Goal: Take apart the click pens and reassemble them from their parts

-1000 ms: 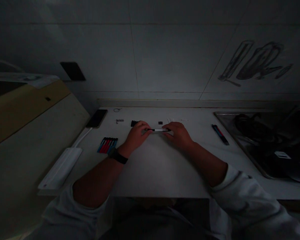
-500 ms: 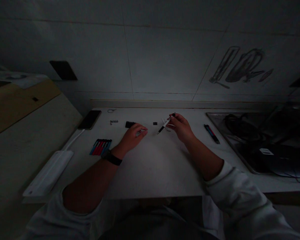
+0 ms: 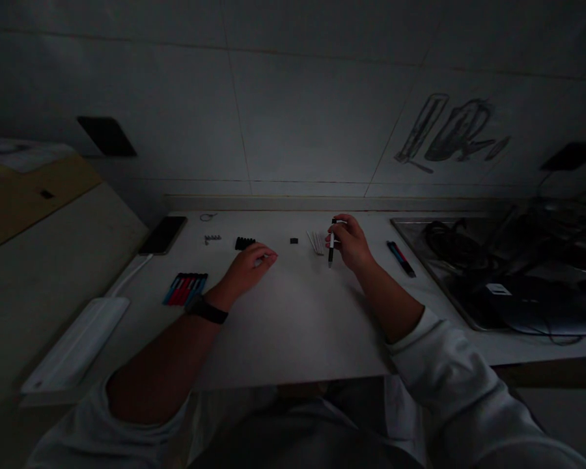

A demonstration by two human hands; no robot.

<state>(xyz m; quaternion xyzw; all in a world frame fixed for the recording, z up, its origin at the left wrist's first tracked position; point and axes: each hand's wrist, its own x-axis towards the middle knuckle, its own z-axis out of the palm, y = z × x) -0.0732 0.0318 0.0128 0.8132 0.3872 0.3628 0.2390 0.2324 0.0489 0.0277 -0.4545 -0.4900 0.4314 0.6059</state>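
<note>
My right hand (image 3: 352, 242) grips a black and white pen (image 3: 331, 243) in its fingers, the pen nearly upright with its tip down. Just left of it lie several thin pale rods (image 3: 315, 243), and farther left a small black piece (image 3: 293, 241). My left hand (image 3: 247, 268) is low over the table, fingers curled and thumb and forefinger tips close together. What they hold, if anything, is too small to make out. Behind that hand is a row of black pieces (image 3: 244, 243), partly covered. Several red and blue barrels (image 3: 185, 289) lie beside my left wrist.
Small metal parts (image 3: 213, 239) and a thin loop (image 3: 208, 217) lie at the back left. A phone (image 3: 163, 235) and a white power strip (image 3: 75, 345) are on the left. A dark pen (image 3: 401, 258) lies right, before a metal-rimmed tray (image 3: 461, 309) with cables.
The pen in my right hand has turned from slanted to nearly upright, and that hand has shifted right of the pale rods. My left thumb and forefinger have drawn closer. The view has shifted slightly.
</note>
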